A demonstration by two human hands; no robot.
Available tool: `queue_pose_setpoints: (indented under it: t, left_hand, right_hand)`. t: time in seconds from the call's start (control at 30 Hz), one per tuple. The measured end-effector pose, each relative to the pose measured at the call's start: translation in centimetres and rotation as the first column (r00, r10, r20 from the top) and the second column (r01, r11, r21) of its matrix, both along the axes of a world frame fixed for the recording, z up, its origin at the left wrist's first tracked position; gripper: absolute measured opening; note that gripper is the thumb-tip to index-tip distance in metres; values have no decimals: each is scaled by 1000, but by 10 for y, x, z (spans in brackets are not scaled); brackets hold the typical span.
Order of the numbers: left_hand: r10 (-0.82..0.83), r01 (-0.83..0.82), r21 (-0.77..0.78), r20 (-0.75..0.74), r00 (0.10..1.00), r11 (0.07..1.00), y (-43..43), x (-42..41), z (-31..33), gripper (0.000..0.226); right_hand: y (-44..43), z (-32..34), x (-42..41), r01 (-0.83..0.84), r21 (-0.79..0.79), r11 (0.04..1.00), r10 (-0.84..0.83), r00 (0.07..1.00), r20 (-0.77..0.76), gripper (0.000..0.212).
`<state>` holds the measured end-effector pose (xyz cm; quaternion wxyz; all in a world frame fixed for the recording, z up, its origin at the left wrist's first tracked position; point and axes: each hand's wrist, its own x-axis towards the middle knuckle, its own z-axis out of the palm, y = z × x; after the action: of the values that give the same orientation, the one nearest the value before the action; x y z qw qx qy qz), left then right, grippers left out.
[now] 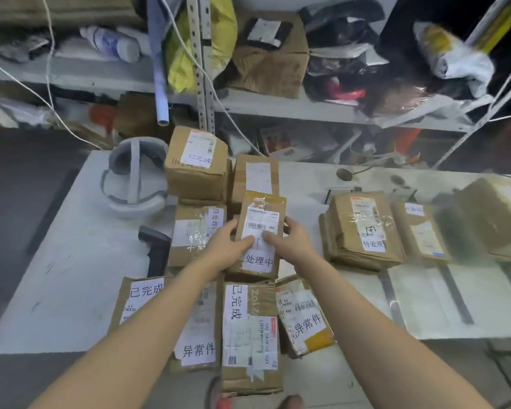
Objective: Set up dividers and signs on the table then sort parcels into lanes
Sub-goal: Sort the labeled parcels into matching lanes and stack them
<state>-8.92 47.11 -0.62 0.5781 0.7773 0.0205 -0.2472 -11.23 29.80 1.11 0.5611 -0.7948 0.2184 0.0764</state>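
Note:
A brown cardboard parcel [261, 214] with a white shipping label and a white tag reading 处理中 is held at the middle of the white table [80, 276]. My left hand [227, 246] grips its left edge, thumb on the label. My right hand [292, 240] grips its right edge. Around it lie several taped parcels with white tags: one at the back [196, 163], one to the left [196, 234], three along the front edge [248, 335]. A stack of parcels [363, 231] lies to the right, apart from the cluster.
A grey headset [133, 178] and a black barcode scanner [155, 249] lie on the table's left part. More parcels [496, 216] sit at the far right. Dark tape strips [455, 293] mark the table's right side. Cluttered metal shelves [278, 104] stand behind.

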Motion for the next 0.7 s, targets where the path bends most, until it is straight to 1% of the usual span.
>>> queue_pose_setpoints:
  t: [0.1,0.2,0.33,0.37,0.47,0.57,0.7]
  left_hand:
    - [25,-24,-39,14,1000,999,-6,5,14,54]
    - [19,-16,-31,79,997,999,-17,10,34,48]
    - [-16,18,-7,188,982,1000,-52,16,65,62]
    - [-20,22,-10,208,978,1000,-65,17,71,64]
    - [-25,36,-37,246,969,999,-109,17,89,63]
    - [-23,32,-24,294,956,999,-165,12,100,61]
    - [5,-13,23,328,945,1000,-254,3,107,63]
  right_hand:
    - [-6,17,3,24,46,999,-26,999,39,41]
    - [-21,37,3,40,43,998,-44,995,94,46]
    - [-54,67,-2,67,18,998,-69,988,141,55]
    - [-65,74,-4,71,15,997,-73,984,161,53]
    - [-108,95,-13,100,50,994,-109,968,227,37]
    - [-159,107,-23,131,119,984,-157,957,244,37]
    - [-241,115,-33,145,124,982,-169,962,213,32]
